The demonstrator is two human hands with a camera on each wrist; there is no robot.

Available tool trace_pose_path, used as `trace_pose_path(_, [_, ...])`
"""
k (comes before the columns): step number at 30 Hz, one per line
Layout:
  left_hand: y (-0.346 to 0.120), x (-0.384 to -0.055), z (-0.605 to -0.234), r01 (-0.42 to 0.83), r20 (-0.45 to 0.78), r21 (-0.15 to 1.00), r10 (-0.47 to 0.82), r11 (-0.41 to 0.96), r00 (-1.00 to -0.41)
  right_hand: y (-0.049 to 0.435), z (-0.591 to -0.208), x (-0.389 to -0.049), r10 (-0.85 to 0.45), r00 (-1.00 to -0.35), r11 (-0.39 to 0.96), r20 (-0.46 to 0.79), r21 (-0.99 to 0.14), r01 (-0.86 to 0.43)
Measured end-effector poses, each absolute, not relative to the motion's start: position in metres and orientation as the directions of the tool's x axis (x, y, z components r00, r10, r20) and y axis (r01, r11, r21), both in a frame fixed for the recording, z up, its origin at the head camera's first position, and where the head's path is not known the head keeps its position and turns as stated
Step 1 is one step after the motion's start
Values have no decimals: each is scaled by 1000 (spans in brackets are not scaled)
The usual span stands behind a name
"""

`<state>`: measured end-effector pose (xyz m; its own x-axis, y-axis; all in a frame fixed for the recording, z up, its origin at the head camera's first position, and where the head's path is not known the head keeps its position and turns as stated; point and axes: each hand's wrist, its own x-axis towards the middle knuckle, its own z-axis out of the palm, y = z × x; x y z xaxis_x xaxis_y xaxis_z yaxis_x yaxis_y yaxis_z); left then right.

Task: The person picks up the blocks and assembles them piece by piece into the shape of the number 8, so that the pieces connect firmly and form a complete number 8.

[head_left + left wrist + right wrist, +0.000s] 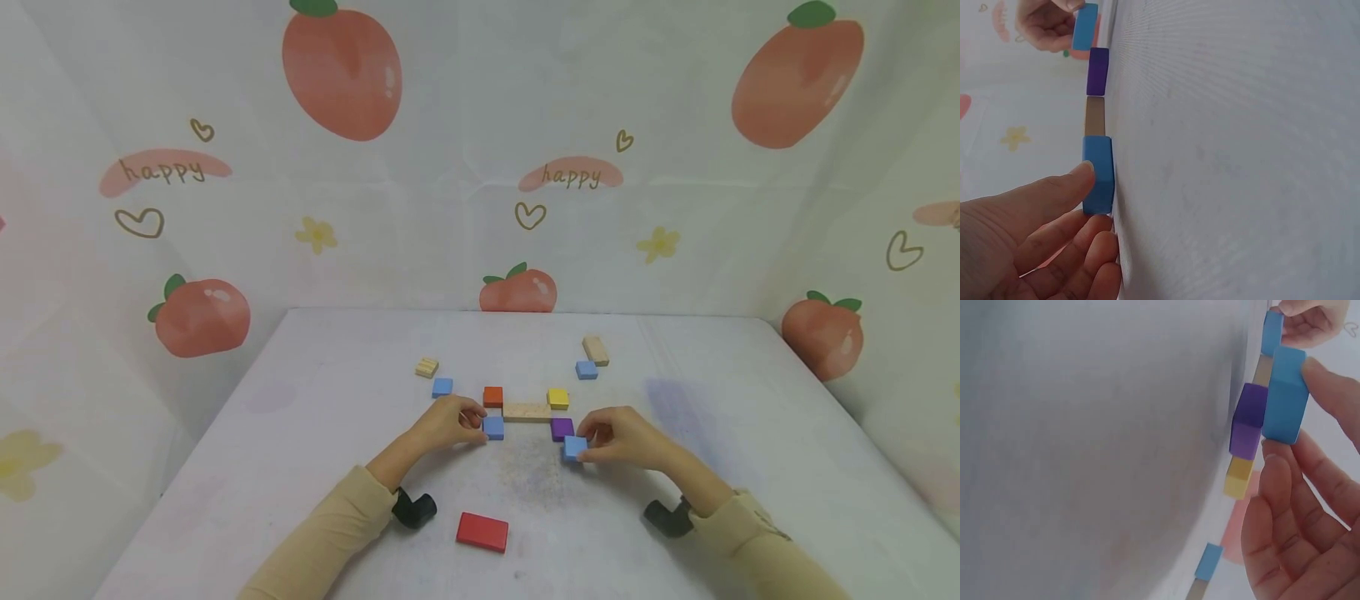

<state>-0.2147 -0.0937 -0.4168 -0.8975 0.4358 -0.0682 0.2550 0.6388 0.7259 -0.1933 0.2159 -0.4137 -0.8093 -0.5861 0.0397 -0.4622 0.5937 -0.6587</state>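
With thumb and fingertips, my left hand point(448, 422) pinches a blue block point(493, 428) on the table. That block stands at the left end of a long pale wooden block point(527, 412), in front of a red-orange block point(492, 397). My right hand point(624, 437) holds another blue block point(575, 448) between thumb and fingertips. In the right wrist view this blue block point(1285, 395) is raised off the table, beside a purple block point(1249, 421). The purple block sits at the wooden block's right end, with a yellow block point(558, 399) behind it.
Farther back right lie a blue block point(587, 370) and a wooden block point(596, 351). At back left are a blue block point(442, 387) and a striped wooden block point(427, 367). A red rectangular block point(482, 532) lies near the front, between my forearms. A printed cloth point(420, 217) hangs behind the table.
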Motion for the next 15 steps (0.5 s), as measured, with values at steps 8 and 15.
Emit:
trace_pose_path(8, [-93,-214,-415,256,-69,726,438,639,-896,209,-413,-191,-561,-827,626,33,-636,-450])
trace_pose_path(15, [-93,-214,-416,242,-80,726,428,644,-900,203,-412,-189,-537,-843,667,17,-603,-437])
